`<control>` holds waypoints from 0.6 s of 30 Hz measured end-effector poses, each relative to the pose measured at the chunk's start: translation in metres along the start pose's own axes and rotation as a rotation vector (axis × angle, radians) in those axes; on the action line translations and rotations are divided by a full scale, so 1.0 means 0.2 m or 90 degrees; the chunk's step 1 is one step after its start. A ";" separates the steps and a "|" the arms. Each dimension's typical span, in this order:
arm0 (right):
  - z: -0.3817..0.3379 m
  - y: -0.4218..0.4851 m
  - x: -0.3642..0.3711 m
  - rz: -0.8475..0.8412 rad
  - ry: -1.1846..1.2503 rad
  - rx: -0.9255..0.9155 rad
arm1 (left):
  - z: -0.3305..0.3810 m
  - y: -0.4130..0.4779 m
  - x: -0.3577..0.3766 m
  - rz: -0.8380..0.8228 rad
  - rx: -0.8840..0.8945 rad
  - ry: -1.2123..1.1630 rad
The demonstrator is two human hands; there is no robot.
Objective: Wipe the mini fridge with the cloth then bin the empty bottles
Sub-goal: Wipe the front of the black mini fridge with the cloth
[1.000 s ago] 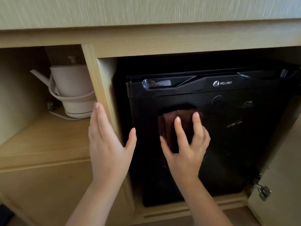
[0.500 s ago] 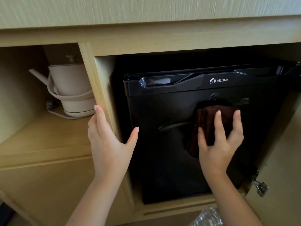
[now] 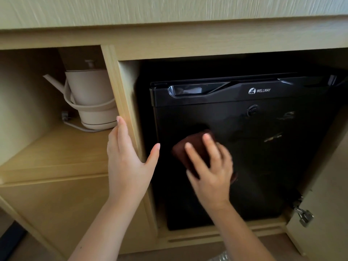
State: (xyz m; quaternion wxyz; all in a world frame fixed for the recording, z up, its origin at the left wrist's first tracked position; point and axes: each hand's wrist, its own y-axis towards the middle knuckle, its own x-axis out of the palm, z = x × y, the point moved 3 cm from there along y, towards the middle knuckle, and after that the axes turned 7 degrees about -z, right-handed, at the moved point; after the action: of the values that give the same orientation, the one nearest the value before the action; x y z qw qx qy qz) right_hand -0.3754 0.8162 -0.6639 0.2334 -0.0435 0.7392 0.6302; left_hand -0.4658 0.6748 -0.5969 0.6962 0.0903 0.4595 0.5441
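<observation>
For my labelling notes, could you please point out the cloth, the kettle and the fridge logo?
cloth (image 3: 196, 143): head view, the bare fold between two fingertips.
kettle (image 3: 88, 87): head view, the side of its body.
fridge logo (image 3: 259, 90): head view, the WELLWAY lettering.

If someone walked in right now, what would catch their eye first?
The black mini fridge fills the right cabinet bay, where the right hand presses a dark brown cloth on its door. The left hand rests on the wooden divider, and a beige kettle sits on the shelf left of it.
</observation>
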 end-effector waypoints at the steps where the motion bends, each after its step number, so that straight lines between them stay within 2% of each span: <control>1: 0.07 0.01 -0.03 0.019 0.009 0.034 | 0.00 0.00 0.00 -0.003 0.001 0.002; 5: 0.33 0.03 -0.15 0.073 0.035 0.198 | 0.02 0.00 0.00 -0.003 -0.014 -0.014; 8: 0.29 0.03 -0.14 0.078 0.032 0.234 | 0.02 0.00 0.01 0.003 -0.009 -0.017; 12: 0.06 0.04 -0.04 0.060 0.040 0.156 | 0.02 0.00 0.00 -0.003 -0.012 -0.018; 18: -0.16 -0.07 0.07 -0.037 0.022 -0.023 | 0.02 0.00 -0.01 0.013 -0.010 -0.001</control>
State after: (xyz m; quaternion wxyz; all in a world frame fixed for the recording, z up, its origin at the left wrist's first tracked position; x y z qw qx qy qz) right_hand -0.3928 0.7873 -0.6793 0.2380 -0.0801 0.7302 0.6354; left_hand -0.4631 0.6756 -0.5936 0.6920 0.0898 0.4534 0.5546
